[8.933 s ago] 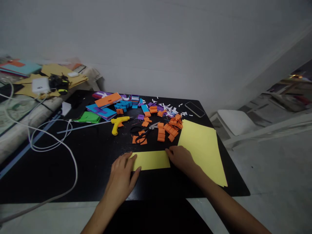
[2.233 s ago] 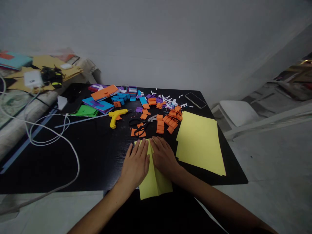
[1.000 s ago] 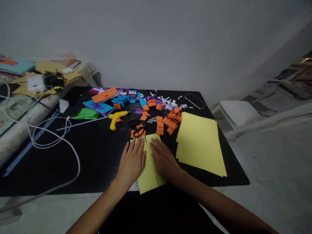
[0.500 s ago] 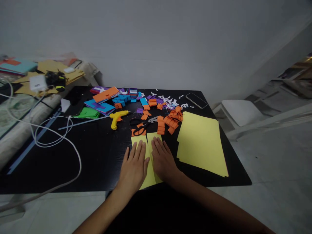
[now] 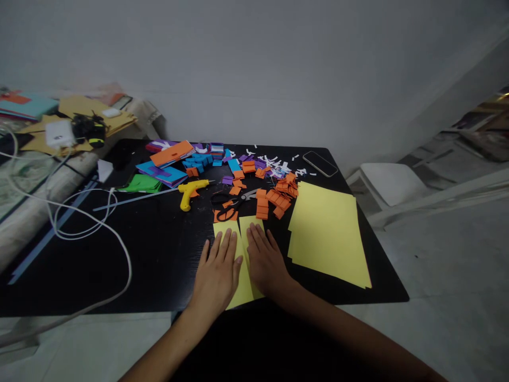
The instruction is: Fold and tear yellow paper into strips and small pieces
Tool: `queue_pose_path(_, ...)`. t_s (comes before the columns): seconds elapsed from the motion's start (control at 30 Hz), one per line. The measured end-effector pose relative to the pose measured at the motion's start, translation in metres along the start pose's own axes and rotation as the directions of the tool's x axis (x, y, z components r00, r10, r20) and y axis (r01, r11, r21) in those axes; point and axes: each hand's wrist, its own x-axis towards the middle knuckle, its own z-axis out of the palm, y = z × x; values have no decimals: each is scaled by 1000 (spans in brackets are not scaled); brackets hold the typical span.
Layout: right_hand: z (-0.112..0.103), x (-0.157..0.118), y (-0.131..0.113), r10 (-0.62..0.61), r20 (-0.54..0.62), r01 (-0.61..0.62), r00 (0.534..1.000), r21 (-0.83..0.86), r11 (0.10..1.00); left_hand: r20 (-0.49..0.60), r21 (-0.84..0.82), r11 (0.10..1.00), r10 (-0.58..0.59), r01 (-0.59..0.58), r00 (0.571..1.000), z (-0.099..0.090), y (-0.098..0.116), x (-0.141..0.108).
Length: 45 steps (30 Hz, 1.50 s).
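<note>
A folded sheet of yellow paper [image 5: 244, 297] lies at the table's front edge, its two flaps meeting along a narrow gap in the middle. My left hand [image 5: 217, 270] rests flat on the left flap with its fingers stretched out. On the right flap lies my right hand [image 5: 267, 260], palm down, fingers extended and close together. Just beyond the paper are black-handled scissors [image 5: 234, 202], their blades pointing right. Folded orange paper pieces [image 5: 262, 205] sit near the paper's far end. My palms hide much of the sheet.
A stack of yellow sheets [image 5: 328, 233] lies at the right. A yellow glue gun [image 5: 191, 192] is left of the scissors. Folded coloured papers [image 5: 173, 154], white scraps [image 5: 274, 163] and a phone [image 5: 320, 164] lie farther back. A white cable [image 5: 129, 260] loops across the left side.
Both hands stay flat on the yellow paper with hardly any movement. The whole view has shifted very slightly.
</note>
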Motion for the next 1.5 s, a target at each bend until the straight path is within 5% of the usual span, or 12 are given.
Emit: queue_pose_path(1.5, 3, -1, 1, 5, -47, -6, 999, -4, 1000, -34, -13, 999, -35, 34, 999, -4, -13, -11)
